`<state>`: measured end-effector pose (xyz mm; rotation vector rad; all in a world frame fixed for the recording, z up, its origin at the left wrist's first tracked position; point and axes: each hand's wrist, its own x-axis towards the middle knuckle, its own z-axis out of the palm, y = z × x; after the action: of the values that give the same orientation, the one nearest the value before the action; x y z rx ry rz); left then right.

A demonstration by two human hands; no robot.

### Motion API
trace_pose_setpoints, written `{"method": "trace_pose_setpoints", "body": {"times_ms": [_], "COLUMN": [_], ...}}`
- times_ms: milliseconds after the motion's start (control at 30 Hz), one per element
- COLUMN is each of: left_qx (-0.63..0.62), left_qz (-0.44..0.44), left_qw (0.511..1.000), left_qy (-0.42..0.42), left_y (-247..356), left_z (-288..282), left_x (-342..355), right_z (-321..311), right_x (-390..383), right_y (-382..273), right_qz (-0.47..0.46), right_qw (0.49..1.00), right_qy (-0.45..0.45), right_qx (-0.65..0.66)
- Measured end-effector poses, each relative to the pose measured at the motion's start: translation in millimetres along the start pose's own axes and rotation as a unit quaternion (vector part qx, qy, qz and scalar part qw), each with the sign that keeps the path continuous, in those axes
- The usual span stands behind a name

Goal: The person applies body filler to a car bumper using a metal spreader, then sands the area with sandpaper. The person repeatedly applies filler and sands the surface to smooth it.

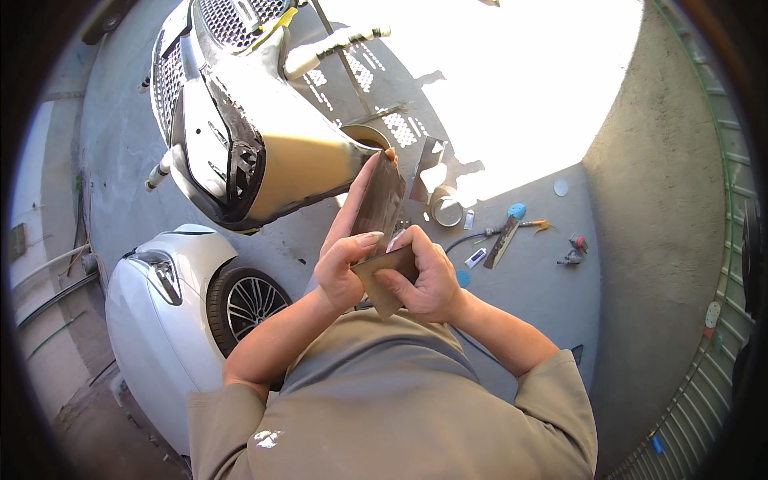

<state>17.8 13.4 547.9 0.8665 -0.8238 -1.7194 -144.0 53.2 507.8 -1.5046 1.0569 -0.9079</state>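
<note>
My left hand [340,268] is wrapped round a dark, flat rectangular board [381,200], its index finger stretched along the left edge. The board tilts up and away from me, with smeared marks on its face. Close beside it, my right hand [438,282] pinches a brownish flat spreader [381,298] between thumb and fingers. The spreader overlaps the board's near end; I cannot tell if they touch. Beyond the board stands a white car bumper [216,112] with a tan patch [308,164] on its near side.
At left is a white car [156,320] with its black wheel [248,300]. On the floor at right lie an open round tin [448,211], a dark strip [502,242], a small tube [475,258], an orange-ended tool on a hose [542,226] and a red-and-grey tool [574,251]. A concrete wall [660,240] rises farther right.
</note>
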Motion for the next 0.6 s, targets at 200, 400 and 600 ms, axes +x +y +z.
{"method": "trace_pose_setpoints", "body": {"times_ms": [200, 400, 600], "left_qx": [0.082, 0.159, 0.079], "left_qz": [-0.121, -0.209, -0.192], "left_qw": [0.988, 0.954, 0.978], "left_qy": [-0.042, -0.142, -0.023], "left_y": [28, 54, 71], "left_z": [-41, -46, -57], "left_x": [-15, -30, -38], "right_z": [-108, -115, -112], "right_x": [58, 64, 37], "right_y": [-21, -19, -20], "right_qz": [-0.041, -0.114, -0.098], "right_qw": [0.996, 0.94, 0.95], "right_qy": [-0.024, -0.195, -0.204], "right_qx": [-0.071, -0.256, -0.216]}}
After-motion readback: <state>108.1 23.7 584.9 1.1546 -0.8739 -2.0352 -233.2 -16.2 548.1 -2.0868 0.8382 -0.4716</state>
